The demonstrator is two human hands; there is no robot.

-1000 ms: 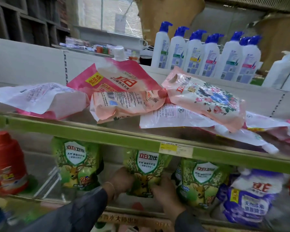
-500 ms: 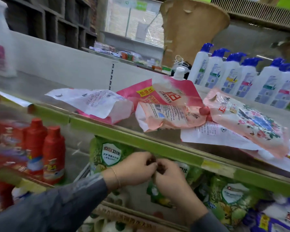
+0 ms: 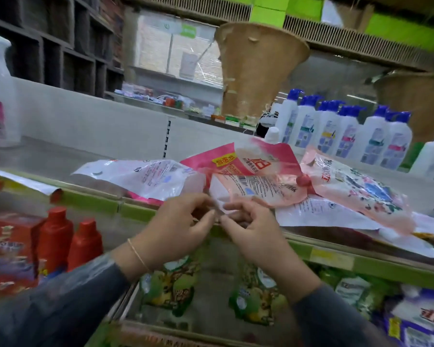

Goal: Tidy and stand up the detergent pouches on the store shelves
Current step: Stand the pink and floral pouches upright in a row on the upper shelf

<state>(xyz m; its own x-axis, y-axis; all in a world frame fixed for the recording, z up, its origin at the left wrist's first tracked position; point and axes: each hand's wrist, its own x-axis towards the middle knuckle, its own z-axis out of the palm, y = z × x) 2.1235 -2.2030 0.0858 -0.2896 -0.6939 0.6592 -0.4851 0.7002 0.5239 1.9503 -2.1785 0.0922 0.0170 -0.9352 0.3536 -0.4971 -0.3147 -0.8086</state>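
Note:
Several detergent pouches lie flat in a heap on the upper shelf (image 3: 376, 265): a white-backed pouch (image 3: 140, 176), a magenta pouch (image 3: 261, 156) with a white cap, a pale pink pouch (image 3: 256, 189) and a floral pouch (image 3: 361, 194). My left hand (image 3: 178, 221) and my right hand (image 3: 253, 229) meet at the shelf's front edge. Their fingertips pinch the pale pink pouch's lower left corner, which is blurred. On the lower shelf, green pouches (image 3: 171, 281) (image 3: 256, 299) stand upright below my wrists.
Red bottles (image 3: 57, 236) and a red box (image 3: 8, 249) stand at the lower left. A purple pouch (image 3: 421, 321) is at the lower right. White bottles with blue caps (image 3: 348, 131) line the back of the upper shelf. A woven basket (image 3: 258, 66) hangs above.
Both hands left the green pouch on the lower shelf and rose to the upper shelf's edge, now at the pale pink pouch's corner. The view tilted up and swung left.

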